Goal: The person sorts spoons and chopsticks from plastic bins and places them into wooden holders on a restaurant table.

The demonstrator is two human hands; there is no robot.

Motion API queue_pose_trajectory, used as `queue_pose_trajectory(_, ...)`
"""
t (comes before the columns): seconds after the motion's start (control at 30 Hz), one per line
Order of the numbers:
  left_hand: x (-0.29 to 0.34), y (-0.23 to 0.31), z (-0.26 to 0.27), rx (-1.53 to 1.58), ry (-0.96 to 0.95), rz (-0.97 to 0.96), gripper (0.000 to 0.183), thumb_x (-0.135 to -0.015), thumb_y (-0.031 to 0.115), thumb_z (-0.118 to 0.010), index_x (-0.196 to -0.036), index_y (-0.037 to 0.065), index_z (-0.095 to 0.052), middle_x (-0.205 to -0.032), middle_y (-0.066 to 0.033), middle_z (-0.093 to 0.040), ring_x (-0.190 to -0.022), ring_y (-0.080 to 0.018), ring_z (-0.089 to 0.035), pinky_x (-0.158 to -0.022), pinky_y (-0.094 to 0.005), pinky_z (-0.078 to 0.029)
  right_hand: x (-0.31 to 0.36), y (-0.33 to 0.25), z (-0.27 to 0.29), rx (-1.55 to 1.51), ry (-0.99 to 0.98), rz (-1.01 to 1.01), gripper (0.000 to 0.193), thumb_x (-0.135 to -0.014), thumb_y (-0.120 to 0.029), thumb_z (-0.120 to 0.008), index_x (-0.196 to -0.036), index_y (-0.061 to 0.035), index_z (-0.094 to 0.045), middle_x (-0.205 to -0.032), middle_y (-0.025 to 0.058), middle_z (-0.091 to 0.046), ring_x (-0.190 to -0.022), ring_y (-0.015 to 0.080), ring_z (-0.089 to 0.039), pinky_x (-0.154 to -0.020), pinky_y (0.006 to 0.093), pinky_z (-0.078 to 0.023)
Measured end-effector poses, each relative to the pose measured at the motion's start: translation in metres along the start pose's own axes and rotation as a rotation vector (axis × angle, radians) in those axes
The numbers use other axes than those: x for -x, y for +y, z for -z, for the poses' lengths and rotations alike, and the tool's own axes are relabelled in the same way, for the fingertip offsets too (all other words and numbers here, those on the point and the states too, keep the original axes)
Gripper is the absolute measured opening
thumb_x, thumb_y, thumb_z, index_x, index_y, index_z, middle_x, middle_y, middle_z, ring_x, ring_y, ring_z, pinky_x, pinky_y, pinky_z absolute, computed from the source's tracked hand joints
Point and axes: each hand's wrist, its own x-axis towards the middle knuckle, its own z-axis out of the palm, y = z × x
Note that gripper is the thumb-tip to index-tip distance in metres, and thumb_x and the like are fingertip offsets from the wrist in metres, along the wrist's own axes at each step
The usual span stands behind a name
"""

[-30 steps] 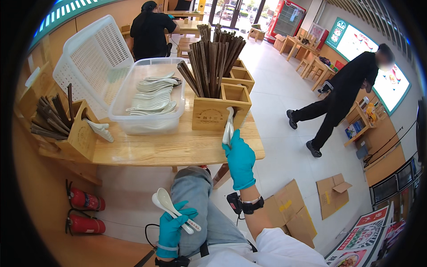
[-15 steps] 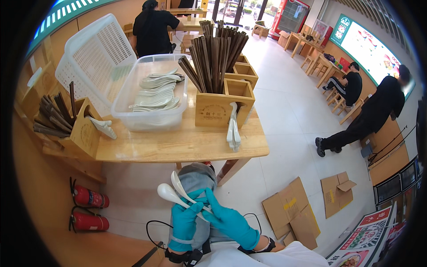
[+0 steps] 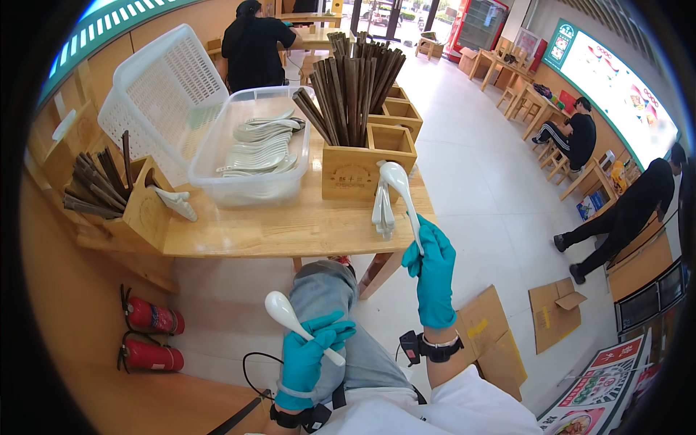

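Note:
Both my hands wear teal gloves. My left hand [image 3: 308, 353], low over my lap, is closed round the handle of a white soup spoon [image 3: 283, 312], its bowl pointing up and left. Raised beside the table's front right corner, my right hand [image 3: 435, 272] grips another white soup spoon [image 3: 400, 190] by its handle. That spoon's bowl is in front of the wooden chopstick holder [image 3: 355, 174], near several white spoons [image 3: 383, 214] hanging at its side. Dark chopsticks [image 3: 355, 94] stand upright in the holder. To its left, a clear plastic tub [image 3: 210, 190] holds many stacked white spoons [image 3: 257, 154].
A white perforated basket [image 3: 170, 80] leans behind the tub. A second chopstick holder [image 3: 148, 217] stands at the table's left. Two fire extinguishers [image 3: 154, 317] are on the floor below. Flattened cardboard [image 3: 489, 333] lies at right. Other people sit and walk farther off.
My hands have parted. The right one has carried one spoon up and right to the chopstick holder, while the left keeps the other over my lap. A person at right has moved.

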Motion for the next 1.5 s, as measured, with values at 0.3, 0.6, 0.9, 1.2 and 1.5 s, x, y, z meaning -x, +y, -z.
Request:
queue_pose_trajectory(0.3, 0.002, -0.007, 0.006, -0.012, 0.061, -0.002, 0.037, -0.089, 0.013, -0.065, -0.120, -0.007, -0.060, -0.105, -0.0199, -0.069, -0.095, -0.0288, -0.070, -0.075, -0.0293, -0.057, -0.066, 0.028, -0.019, -0.024, 0.022, 0.032, 0.036, -0.100, -0.028, -0.051, -0.121, -0.0016, -0.062, -0.058, 0.0026, -0.059, -0.043, 0.0068, -0.047, -0.038, 0.0190, -0.034)
queue_pose_trajectory(0.6, 0.000, -0.008, 0.009, -0.009, 0.049, 0.037, 0.035, -0.091, 0.010, -0.063, -0.121, -0.006, -0.059, -0.107, -0.0213, -0.068, -0.098, -0.0286, -0.069, -0.079, -0.0301, -0.055, -0.054, 0.025, -0.010, 0.692, 0.060, -0.001, 0.047, -0.097, -0.042, -0.054, -0.115, 0.0010, -0.065, -0.056, 0.0059, -0.054, -0.041, 0.0109, -0.047, -0.041, 0.0278, -0.041)
queue_pose_trajectory(0.9, -0.004, -0.011, 0.008, -0.052, 0.052, 0.006, 0.035, -0.090, 0.012, -0.063, -0.119, -0.008, -0.059, -0.104, -0.0215, -0.069, -0.094, -0.0288, -0.070, -0.076, -0.0299, -0.057, 0.033, -0.059, 0.021, 0.838, 0.218, 0.330, 0.045, -0.092, -0.033, -0.064, -0.061, -0.0044, -0.051, -0.044, 0.0089, -0.039, -0.038, 0.0180, -0.042, -0.040, 0.0351, -0.034)
queue_pose_trajectory(1.2, 0.013, -0.011, 0.004, 0.026, -0.037, 0.162, 0.037, -0.093, 0.009, -0.060, -0.126, -0.008, -0.055, -0.114, -0.0219, -0.066, -0.105, -0.0276, -0.066, -0.093, -0.0334, -0.053, 0.114, -0.151, 0.003, 1.448, -0.265, 1.419, 0.036, -0.088, -0.042, -0.065, -0.088, -0.0069, -0.062, -0.064, 0.0073, -0.059, -0.053, 0.0194, -0.054, -0.049, 0.0316, -0.042)
queue_pose_trajectory(1.5, 0.011, -0.026, 0.004, 0.005, -0.074, 0.210, 0.036, -0.094, 0.011, -0.060, -0.125, -0.008, -0.055, -0.115, -0.0215, -0.065, -0.107, -0.0295, -0.065, -0.096, -0.0366, -0.053, 0.083, -0.155, 0.011, 1.205, -0.159, 1.991, 0.031, -0.096, -0.036, -0.058, -0.089, -0.0092, -0.043, -0.064, 0.0067, -0.063, -0.040, 0.0134, -0.046, -0.033, 0.0246, -0.033)
